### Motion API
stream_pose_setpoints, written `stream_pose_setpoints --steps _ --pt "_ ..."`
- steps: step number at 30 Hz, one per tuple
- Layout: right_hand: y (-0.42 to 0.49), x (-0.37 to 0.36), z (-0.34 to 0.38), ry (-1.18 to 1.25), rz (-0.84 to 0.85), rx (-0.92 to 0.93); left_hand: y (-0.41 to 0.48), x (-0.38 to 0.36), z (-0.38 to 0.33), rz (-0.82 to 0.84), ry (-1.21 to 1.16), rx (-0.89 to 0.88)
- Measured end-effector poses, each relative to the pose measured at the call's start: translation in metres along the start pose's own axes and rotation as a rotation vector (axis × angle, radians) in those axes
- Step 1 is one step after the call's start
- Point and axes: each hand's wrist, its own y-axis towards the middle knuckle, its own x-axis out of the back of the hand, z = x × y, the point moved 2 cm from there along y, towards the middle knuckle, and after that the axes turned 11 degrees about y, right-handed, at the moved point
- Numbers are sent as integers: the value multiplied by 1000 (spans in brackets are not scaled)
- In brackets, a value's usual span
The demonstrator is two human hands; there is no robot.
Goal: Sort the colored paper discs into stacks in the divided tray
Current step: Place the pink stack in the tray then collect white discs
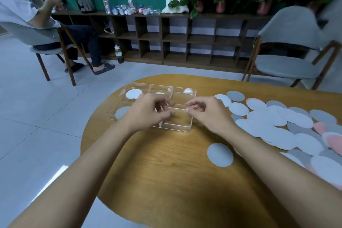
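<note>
- Hands hover over the clear divided tray (pixel 192 116): my left hand (pixel 148 114) has its fingers curled in over the middle cells, and I cannot tell whether it pinches anything.
- My right hand (pixel 209 114) sits at the tray's right edge, thumb and forefinger nearly closed, perhaps steadying the thin wall; no disc visible in it.
- A white disc (pixel 133 94) and a grey disc (pixel 121 112) lie flat in the left cells, colours apart.
- The loose disc pile (pixel 277 124), matte grey, white and pink paper, overlaps on the glossy wooden table (pixel 166 163), within my right arm's reach.
</note>
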Motion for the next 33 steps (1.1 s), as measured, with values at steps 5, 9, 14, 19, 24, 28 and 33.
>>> stream_pose_setpoints --steps 5,9,14,19,24,28,33 --pt "-65 72 -23 -25 -80 -6 5 -40 -71 79 -86 -121" --pt "-112 134 -47 -38 -162 -59 12 -80 -136 122 -109 -220" --pt "-163 202 -78 -46 -268 -116 25 -130 -209 185 -143 -310" --pt "-200 254 -107 -84 -347 -153 36 -180 -263 215 -178 -339" --pt "-218 292 -134 -180 -405 -182 49 -220 -297 192 -159 -382" --pt "-219 318 -152 -257 -478 -189 59 -249 -320 136 -101 -415" --pt "-195 328 -168 -324 -457 -241 54 -268 -315 131 -141 -391"
